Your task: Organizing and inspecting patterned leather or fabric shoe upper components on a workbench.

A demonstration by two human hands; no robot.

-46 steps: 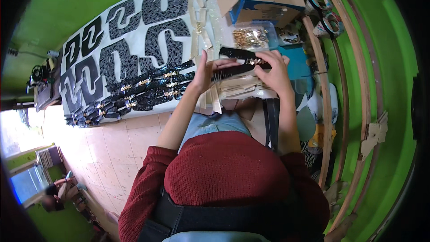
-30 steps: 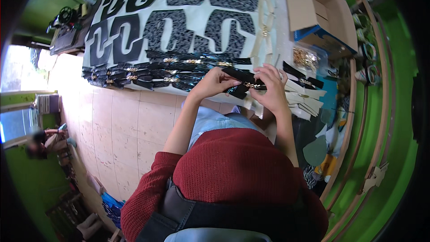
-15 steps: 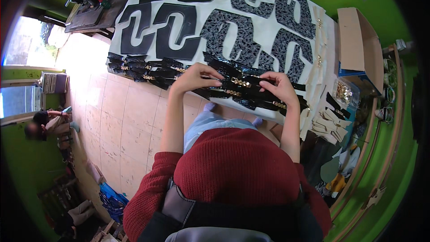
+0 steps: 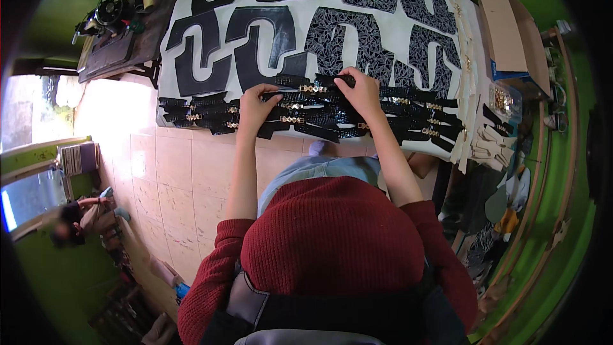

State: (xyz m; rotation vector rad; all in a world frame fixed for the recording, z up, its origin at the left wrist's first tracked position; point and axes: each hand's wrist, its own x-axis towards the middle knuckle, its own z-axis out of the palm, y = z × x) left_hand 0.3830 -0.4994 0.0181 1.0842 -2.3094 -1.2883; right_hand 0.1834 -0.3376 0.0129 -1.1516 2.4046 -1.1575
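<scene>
A black glossy, textured strap with a gold chain-like ornament (image 4: 314, 89) at its middle spans the gap between my hands, over the near edge of the table. My left hand (image 4: 255, 112) pinches its left end between thumb and fingers. Its right end is in the closed fingers of my right hand (image 4: 361, 94). Around and below my hands lie several more black straps with gold ornaments (image 4: 292, 119), in rows along the near edge. My right hand and forearm hide part of these rows.
Flat curved cut pieces in plain black (image 4: 198, 57) and patterned grey-black (image 4: 348, 35) cover the white table (image 4: 165, 83). At right are a cardboard box (image 4: 511, 32), a clear container of gold bits (image 4: 504, 99) and beige pieces (image 4: 491, 147). A sewing machine (image 4: 110, 13) stands at far left; a person (image 4: 83, 217) sits below.
Both hands have shifted left and toward the back of the table, the right one more. The strap with its gold ornament now lies straighter between them. The view has also shifted slightly.
</scene>
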